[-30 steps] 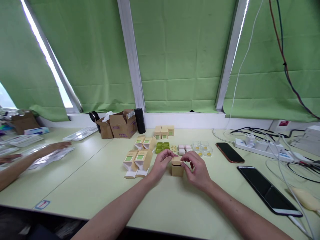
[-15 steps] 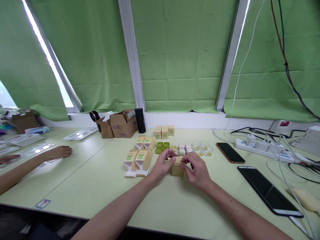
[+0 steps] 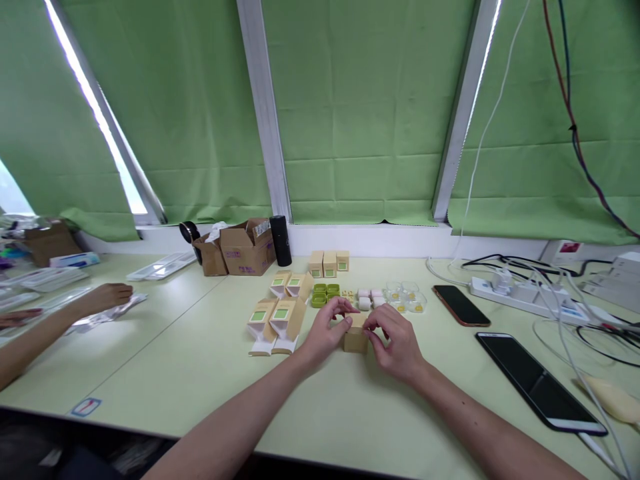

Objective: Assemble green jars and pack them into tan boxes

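A small kraft cardboard box [image 3: 355, 342] stands on the table between my two hands. My left hand [image 3: 327, 333] is closed on its upper left side, thumb and fingers at the top edge. From the right, my right hand [image 3: 393, 337] pinches the box's upper right edge with thumb and forefinger. The top of the box looks folded down, though my fingers partly cover it. Just beyond are green square cups [image 3: 325, 294], tiny yellowish pieces [image 3: 349, 295], white-pink rolls [image 3: 371, 299] and clear round cups [image 3: 405, 296] with yellow in them.
Open kraft boxes [image 3: 277, 318] with green labels stand left of my hands; closed boxes [image 3: 329, 264] are at the back. Phones [image 3: 537, 380] and a power strip [image 3: 530, 297] with cables lie right. A co-worker's hand [image 3: 107, 297] is at left, near clear plastic [image 3: 113, 313]. Cardboard cartons [image 3: 247, 247] stand behind.
The box's top flap appears pressed down flatter, while my hands have barely shifted. The co-worker's hand has drawn back to the left, uncovering the crumpled clear plastic.
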`<state>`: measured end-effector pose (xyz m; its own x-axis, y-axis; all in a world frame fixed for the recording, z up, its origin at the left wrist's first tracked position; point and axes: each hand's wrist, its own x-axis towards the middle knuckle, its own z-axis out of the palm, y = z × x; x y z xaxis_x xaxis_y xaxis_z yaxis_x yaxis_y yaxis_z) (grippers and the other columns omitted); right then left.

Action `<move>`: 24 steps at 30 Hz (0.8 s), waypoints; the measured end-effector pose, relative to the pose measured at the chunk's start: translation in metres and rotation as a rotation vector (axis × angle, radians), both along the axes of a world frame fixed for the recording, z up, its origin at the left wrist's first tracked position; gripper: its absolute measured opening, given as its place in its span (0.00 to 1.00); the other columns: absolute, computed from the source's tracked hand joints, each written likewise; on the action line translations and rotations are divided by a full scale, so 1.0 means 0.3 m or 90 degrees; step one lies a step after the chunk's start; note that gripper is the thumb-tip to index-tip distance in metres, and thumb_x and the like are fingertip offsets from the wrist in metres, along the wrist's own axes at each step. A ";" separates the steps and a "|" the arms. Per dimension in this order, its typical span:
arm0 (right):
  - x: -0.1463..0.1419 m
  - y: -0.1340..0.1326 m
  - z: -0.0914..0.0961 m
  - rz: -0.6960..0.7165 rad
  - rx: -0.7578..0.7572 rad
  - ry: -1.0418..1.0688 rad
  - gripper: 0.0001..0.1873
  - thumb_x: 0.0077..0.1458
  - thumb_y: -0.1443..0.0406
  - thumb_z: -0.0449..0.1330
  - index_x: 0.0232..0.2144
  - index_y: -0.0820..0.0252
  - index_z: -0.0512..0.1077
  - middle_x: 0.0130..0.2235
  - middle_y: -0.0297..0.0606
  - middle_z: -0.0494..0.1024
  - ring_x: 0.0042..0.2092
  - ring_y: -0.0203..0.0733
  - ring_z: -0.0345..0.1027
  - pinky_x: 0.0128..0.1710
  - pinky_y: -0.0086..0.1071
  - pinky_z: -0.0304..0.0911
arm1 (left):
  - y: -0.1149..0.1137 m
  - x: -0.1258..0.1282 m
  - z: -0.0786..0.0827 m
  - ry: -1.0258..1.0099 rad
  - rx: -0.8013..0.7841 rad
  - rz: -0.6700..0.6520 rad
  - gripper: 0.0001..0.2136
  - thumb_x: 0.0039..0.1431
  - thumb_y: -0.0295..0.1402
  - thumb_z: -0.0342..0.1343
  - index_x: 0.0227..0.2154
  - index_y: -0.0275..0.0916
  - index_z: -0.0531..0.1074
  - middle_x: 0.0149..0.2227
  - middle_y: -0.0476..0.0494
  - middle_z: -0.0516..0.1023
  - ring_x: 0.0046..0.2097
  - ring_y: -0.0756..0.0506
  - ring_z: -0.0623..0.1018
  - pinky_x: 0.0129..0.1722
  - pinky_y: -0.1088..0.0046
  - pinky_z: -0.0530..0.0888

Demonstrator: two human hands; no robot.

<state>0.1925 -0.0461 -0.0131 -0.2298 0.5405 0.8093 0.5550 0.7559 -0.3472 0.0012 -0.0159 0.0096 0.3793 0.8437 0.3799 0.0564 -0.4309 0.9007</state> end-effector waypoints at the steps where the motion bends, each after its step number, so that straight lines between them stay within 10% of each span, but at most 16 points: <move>1: 0.000 0.001 -0.002 -0.002 -0.001 0.002 0.09 0.55 0.76 0.57 0.33 0.56 0.67 0.30 0.34 0.71 0.35 0.41 0.62 0.33 0.34 0.55 | 0.000 0.000 0.000 0.003 0.003 0.004 0.09 0.61 0.37 0.58 0.42 0.40 0.69 0.46 0.39 0.77 0.51 0.39 0.76 0.53 0.62 0.70; 24: -0.007 0.006 -0.015 -0.042 -0.007 0.000 0.10 0.54 0.76 0.56 0.30 0.56 0.64 0.30 0.34 0.69 0.34 0.41 0.62 0.33 0.34 0.54 | -0.015 -0.019 0.015 0.072 0.084 -0.001 0.15 0.57 0.39 0.62 0.46 0.41 0.73 0.48 0.41 0.77 0.53 0.37 0.74 0.57 0.59 0.68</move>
<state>0.1904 -0.0442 -0.0176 -0.1940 0.5629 0.8034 0.6038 0.7140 -0.3545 -0.0045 -0.0206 0.0142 0.4266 0.7891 0.4420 0.1529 -0.5445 0.8247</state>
